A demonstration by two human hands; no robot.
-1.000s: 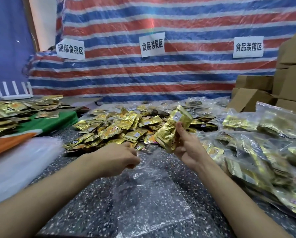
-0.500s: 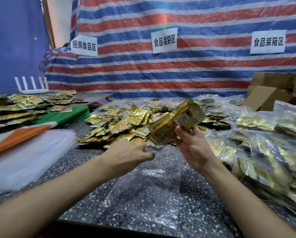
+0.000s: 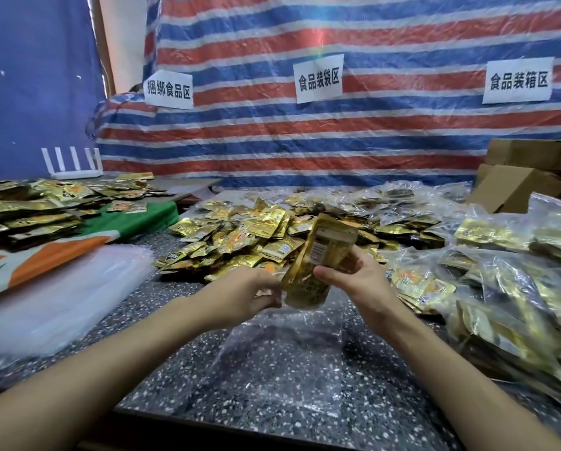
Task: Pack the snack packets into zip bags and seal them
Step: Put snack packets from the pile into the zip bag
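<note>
Glossy gold foil packets (image 3: pixel 320 252) stacked in right hand (image 3: pixel 357 278), fingers curled round them, left hand (image 3: pixel 243 292) fingers pinching crinkled clear zip bag (image 3: pixel 282 362) mouth, loose heap (image 3: pixel 240 237) behind bag on speckled desk (image 3: pixel 367 359)

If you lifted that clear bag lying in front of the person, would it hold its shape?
Probably not: the clear zip bag lies thin and wrinkled on the table, so it likely droops. Its glossy film suggests light and perhaps slippery.

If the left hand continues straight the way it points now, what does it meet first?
Probably the stack of gold packets that the right hand grips. The left hand, pinching the clear zip bag at its mouth, points right at the stack's lower end; depth is unclear.
</note>
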